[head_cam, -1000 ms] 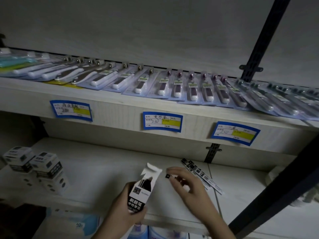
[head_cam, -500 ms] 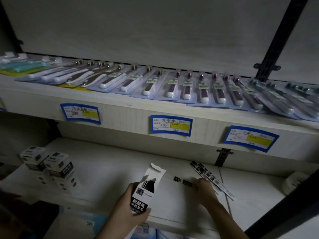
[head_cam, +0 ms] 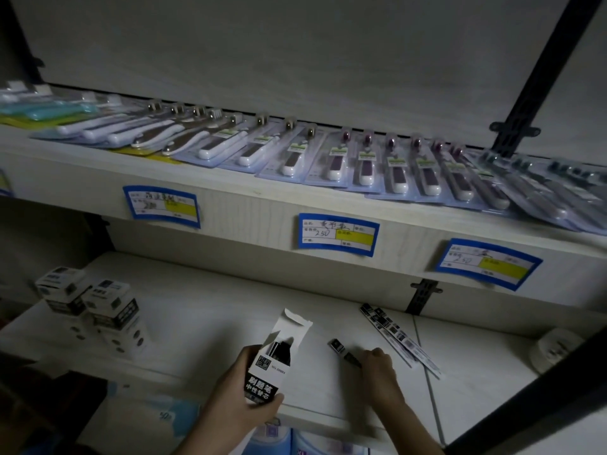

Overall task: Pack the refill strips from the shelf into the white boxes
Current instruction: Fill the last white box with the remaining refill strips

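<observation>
White box (head_cam: 275,362), flap open and dark refills showing inside, held upright in the left hand (head_cam: 243,399), grip curled round its lower half. Right hand (head_cam: 377,369) down on the shelf (head_cam: 203,323), fingers bent over one end of a loose refill strip (head_cam: 343,350); firm pinch or mere touch, cannot tell. More refill strips (head_cam: 394,336) lying just beside, still to pack. Closed boxes (head_cam: 95,307) stacked far left, likely finished. Judged partway: this box part-filled, several strips left.

white box (head_cam: 275,362), black panel, white lettering | refill strips (head_cam: 399,336) black-white checked | price labels (head_cam: 338,235) blue-bordered, yellow patch
</observation>
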Action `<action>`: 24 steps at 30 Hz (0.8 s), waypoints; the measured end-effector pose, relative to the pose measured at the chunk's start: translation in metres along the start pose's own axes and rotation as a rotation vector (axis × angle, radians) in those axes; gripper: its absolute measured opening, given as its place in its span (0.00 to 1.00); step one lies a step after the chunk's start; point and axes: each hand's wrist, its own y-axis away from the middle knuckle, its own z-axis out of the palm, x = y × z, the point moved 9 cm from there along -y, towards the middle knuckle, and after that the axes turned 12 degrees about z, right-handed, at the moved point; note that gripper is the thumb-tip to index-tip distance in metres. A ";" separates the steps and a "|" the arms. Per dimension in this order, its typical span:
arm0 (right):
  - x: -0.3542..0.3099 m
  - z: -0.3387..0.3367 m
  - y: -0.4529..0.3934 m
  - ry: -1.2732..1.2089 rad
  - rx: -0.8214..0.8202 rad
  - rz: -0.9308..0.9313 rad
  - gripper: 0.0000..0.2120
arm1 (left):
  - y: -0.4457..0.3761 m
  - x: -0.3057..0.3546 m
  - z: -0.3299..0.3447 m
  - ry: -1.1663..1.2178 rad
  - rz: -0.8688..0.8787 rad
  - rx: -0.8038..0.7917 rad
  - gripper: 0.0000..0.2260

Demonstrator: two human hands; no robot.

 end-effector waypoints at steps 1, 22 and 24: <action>-0.002 -0.001 0.004 0.090 0.012 -0.021 0.14 | 0.001 0.001 -0.001 -0.003 0.007 0.002 0.27; -0.009 -0.063 0.066 -0.685 0.129 -0.048 0.10 | 0.000 0.008 0.001 0.022 0.058 -0.018 0.27; -0.024 -0.082 0.085 -0.798 0.101 -0.111 0.09 | 0.000 0.008 0.002 0.010 0.055 -0.022 0.27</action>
